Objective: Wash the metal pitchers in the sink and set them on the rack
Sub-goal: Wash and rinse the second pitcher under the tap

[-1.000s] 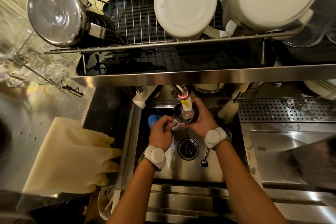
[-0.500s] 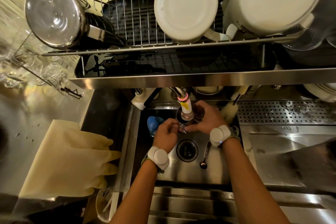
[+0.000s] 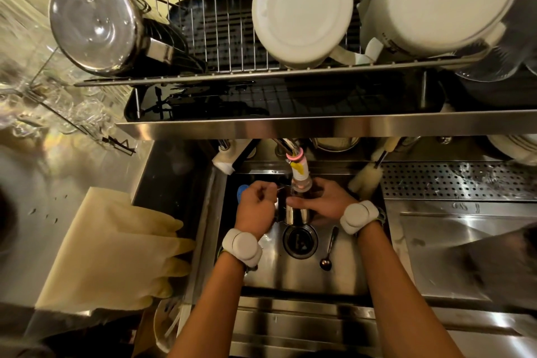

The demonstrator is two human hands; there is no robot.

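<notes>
Both hands have brought the pitcher [image 3: 295, 211] upright under the tap [image 3: 299, 173]; a second ago its open mouth was tipped toward the camera.

Right hand [image 3: 325, 203] wraps the pitcher's side with fingers [image 3: 300, 201] clamped around the steel body, holding it just above the drain [image 3: 300, 241] in the sink [image 3: 343, 276]. Left hand [image 3: 255, 206] is curled shut against the pitcher's left side; whether it grips the handle I cannot tell. A spoon [image 3: 328, 253] lies on the sink floor right of the drain. On the rack [image 3: 220, 46] above, a second metal pitcher [image 3: 96, 20] rests upside down at the left, with two white jugs [image 3: 302, 6] beside it to the right. Yellow gloves [image 3: 116, 250] lie on the surface left of the sink.
</notes>
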